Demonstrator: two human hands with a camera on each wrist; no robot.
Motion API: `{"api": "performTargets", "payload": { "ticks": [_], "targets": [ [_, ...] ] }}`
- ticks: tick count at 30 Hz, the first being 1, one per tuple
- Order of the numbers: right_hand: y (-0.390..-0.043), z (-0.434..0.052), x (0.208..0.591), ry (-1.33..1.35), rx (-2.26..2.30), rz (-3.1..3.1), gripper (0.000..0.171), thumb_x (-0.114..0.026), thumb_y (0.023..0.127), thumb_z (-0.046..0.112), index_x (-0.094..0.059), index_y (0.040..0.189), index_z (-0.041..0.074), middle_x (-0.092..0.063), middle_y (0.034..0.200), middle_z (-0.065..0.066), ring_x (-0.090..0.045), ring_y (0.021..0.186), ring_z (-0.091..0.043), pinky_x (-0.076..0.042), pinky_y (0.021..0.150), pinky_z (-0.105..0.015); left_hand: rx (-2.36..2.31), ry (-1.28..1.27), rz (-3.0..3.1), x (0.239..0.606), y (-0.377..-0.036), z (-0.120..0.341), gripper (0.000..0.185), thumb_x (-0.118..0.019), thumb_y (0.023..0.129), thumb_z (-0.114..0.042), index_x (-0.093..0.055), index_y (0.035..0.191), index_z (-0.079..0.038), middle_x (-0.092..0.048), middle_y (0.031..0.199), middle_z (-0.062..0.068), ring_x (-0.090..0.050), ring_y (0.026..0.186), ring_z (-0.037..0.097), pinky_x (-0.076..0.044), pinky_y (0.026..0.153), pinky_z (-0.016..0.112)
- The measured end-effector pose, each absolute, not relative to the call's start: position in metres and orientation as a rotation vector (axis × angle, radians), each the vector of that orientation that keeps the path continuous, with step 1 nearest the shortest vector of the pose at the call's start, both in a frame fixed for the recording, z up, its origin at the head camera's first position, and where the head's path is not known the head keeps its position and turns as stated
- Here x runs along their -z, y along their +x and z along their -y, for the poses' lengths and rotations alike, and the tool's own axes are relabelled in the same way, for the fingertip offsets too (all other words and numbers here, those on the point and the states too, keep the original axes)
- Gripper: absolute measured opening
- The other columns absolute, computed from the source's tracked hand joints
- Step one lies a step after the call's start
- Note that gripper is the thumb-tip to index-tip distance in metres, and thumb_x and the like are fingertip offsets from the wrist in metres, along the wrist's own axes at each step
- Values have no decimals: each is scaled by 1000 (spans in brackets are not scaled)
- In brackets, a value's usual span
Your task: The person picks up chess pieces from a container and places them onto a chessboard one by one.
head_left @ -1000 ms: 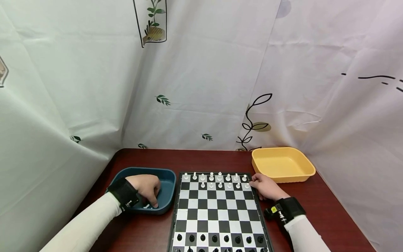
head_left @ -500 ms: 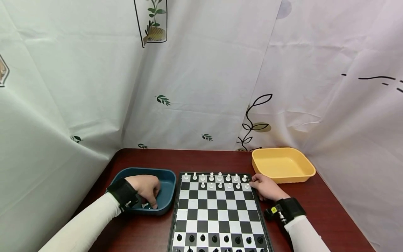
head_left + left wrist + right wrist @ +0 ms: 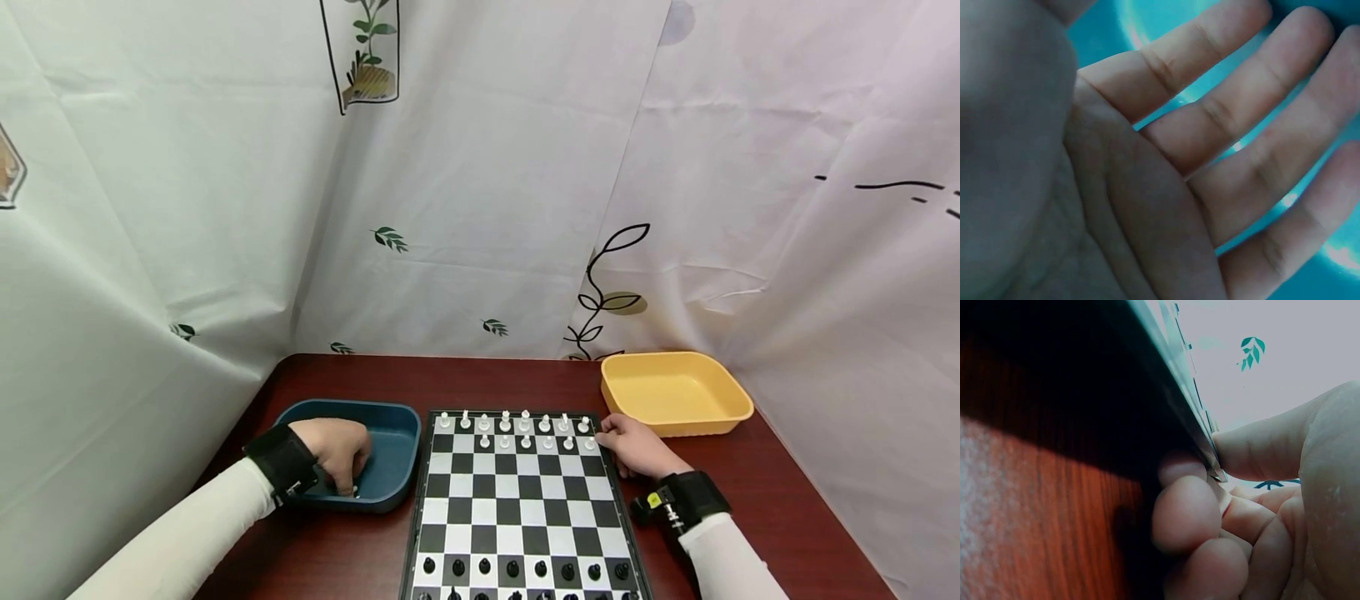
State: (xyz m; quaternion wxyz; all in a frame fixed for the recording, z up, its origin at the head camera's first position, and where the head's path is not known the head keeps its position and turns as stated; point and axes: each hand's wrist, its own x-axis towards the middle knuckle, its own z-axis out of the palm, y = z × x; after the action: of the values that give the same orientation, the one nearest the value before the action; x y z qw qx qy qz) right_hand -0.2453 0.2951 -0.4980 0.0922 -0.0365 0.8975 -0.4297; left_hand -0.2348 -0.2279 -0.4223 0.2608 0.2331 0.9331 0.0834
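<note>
My left hand (image 3: 339, 448) reaches down into the blue bin (image 3: 401, 417). In the left wrist view its fingers (image 3: 1260, 100) are spread and fairly straight over the bin's bottom, with nothing seen in the palm. A small white piece (image 3: 356, 492) shows beside the fingertips in the head view; most of the bin's contents are hidden. My right hand (image 3: 637, 446) grips the right edge of the chessboard (image 3: 517, 492) near its far corner, thumb on top and fingers curled underneath. White chess pieces (image 3: 506, 423) stand in two rows at the far end.
Black chess pieces (image 3: 513, 568) stand in rows at the board's near end, partly cut off by the frame. A yellow bin (image 3: 675, 392) sits at the back right of the dark red table (image 3: 465, 375). Printed white cloth (image 3: 480, 208) hangs behind.
My left hand has shifted slightly left inside the blue bin, and its fingers point more straight down. My right hand stays on the chessboard's edge.
</note>
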Motion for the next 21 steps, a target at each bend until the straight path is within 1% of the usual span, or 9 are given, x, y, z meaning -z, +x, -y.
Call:
{"api": "performTargets", "payload": {
  "ticks": [3, 6, 10, 13, 15, 17, 21],
  "targets": [
    [-245, -296, 499, -109, 1272, -2667, 18, -67, 108, 20, -62, 112, 3, -57, 62, -8, -57, 47, -24, -47, 49, -38, -198, 625, -2520, 421, -233, 227, 29, -96, 71, -2, -72, 63, -18, -62, 62, -8, -52, 57, 9, -43, 53, 28],
    [-246, -297, 501, -110, 1276, -2665, 17, -68, 108, 20, -62, 112, 4, -57, 61, -7, -57, 47, -24, -46, 49, -38, -185, 635, -2529, 420, -232, 226, 32, -97, 71, 1, -73, 63, -18, -63, 61, -8, -53, 57, 9, -44, 53, 28],
    [-246, -296, 501, -106, 1266, -2668, 18, -68, 108, 20, -62, 112, 4, -57, 61, -8, -58, 47, -24, -47, 49, -38, -199, 665, -2537, 421, -234, 227, 35, -90, 72, 8, -71, 60, -18, -57, 57, -11, -49, 54, 8, -41, 51, 26],
    [-246, -296, 500, -103, 1258, -2671, 18, -68, 108, 20, -62, 113, 4, -57, 61, -8, -58, 47, -24, -47, 49, -38, -199, 679, -2540, 424, -237, 227, 38, -80, 75, 11, -64, 56, -19, -50, 52, -12, -43, 50, 7, -33, 50, 26],
    [-247, -297, 500, -110, 1255, -2674, 19, -68, 108, 21, -62, 114, 4, -57, 61, -8, -58, 47, -24, -47, 49, -38, -197, 679, -2551, 425, -238, 227, 42, -76, 77, 10, -58, 54, -21, -47, 50, -12, -41, 49, 7, -30, 50, 27],
    [-248, -298, 500, -111, 1260, -2673, 19, -68, 108, 21, -62, 114, 3, -57, 61, -8, -58, 47, -24, -47, 49, -38, -200, 677, -2566, 426, -240, 226, 46, -72, 79, 8, -51, 53, -22, -39, 49, -13, -36, 48, 7, -26, 51, 28],
    [-248, -298, 501, -112, 1260, -2673, 19, -68, 108, 21, -62, 114, 4, -57, 61, -8, -58, 47, -24, -48, 49, -38, -223, 698, -2613, 427, -242, 225, 47, -71, 81, 6, -44, 55, -23, -31, 52, -13, -29, 49, 8, -25, 52, 28]
  ]
}}
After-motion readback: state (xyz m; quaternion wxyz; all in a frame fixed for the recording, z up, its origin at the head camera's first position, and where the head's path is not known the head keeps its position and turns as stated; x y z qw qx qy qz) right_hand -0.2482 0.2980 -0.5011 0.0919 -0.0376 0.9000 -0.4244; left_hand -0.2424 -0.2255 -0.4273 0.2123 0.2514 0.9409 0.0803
